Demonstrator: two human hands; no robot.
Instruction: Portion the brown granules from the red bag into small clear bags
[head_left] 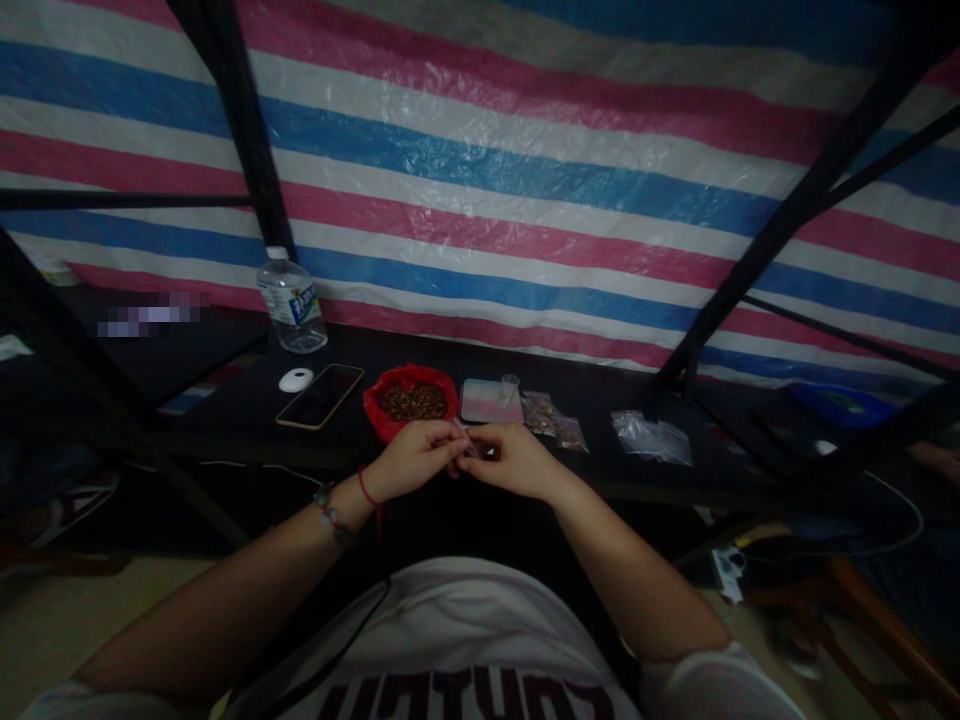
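Note:
In front of my body, my left hand [416,455] and my right hand [517,460] meet at the fingertips. Both are closed in a pinch on a small clear plastic bag [465,438], mostly covered by the fingers. Just behind my left hand stands a red bag-lined bowl [375,408] of small brown pieces [412,401]. Beyond my right hand lies a pale flat tray-like device [480,402], with a small clear cup [510,388] on it. To its right rest several small filled plastic bags [571,434].
More clear bags [652,438] lie on the dark table [420,345] at the right. A phone [321,396], a white oval object [295,380] and a large clear bottle [296,305] stand to the left. Dark metal posts [251,130] frame a striped plastic sheet [487,180].

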